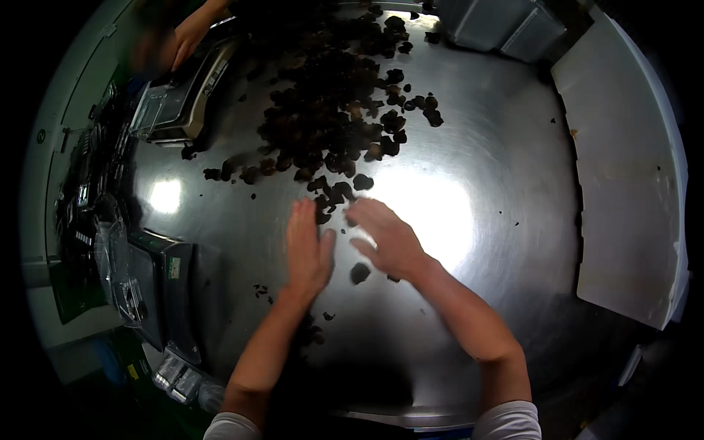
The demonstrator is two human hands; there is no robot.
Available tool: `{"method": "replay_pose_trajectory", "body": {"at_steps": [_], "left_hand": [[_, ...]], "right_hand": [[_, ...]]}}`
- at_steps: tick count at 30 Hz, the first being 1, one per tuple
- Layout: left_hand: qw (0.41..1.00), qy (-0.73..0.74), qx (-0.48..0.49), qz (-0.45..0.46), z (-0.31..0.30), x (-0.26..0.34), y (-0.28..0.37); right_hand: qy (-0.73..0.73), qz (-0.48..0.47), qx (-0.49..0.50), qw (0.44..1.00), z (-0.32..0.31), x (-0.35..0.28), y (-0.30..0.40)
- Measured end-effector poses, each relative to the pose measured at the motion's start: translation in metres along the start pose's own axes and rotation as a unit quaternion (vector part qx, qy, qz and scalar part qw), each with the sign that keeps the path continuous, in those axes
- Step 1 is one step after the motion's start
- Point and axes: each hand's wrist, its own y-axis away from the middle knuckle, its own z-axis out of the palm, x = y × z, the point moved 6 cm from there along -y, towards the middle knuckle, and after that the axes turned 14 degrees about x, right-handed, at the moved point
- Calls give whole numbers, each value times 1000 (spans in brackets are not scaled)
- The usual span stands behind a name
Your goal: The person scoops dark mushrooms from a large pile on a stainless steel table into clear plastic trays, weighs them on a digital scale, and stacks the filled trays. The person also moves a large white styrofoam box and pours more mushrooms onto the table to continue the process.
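On a stainless steel table [495,181] lies a spread heap of dark, curled pieces [324,110] that look like wood ear mushrooms. My left hand [309,250] is at the heap's near edge, fingers straight and together, thumb apart, holding nothing. Opposite it, my right hand [389,235] slants inward with its thumb spread and palm empty. A few dark pieces [323,212] lie between the fingertips of both hands; whether the fingers touch them is hard to tell. One loose piece [360,273] sits below my right hand, and small crumbs [263,291] are scattered left of my left wrist.
At the left stand two bench-scale-like devices [176,297], with clear plastic packaging [113,247] beside them. Another person's hand [190,36] is by the farther device [190,104]. A white plastic bin [621,165] lines the right side; grey bins [495,25] stand at the back.
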Motion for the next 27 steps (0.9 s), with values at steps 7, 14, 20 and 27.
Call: {"method": "replay_pose_trajectory", "body": {"at_steps": [7,14,20,27], "left_hand": [[998,35,-30,-39,-122,-92,66],[999,-40,-19,3,-135,-87,152],[992,104,-64,-23,-182,-65,190],[964,23,-259,57,-273,-97,275]], "right_hand": [[30,113,87,989,-70,26,56],[26,60,-107,992,32,-74,105],[-79,-22,-157,984,33,-155,162],[-191,-100,-406,888,52,-206,291]]}}
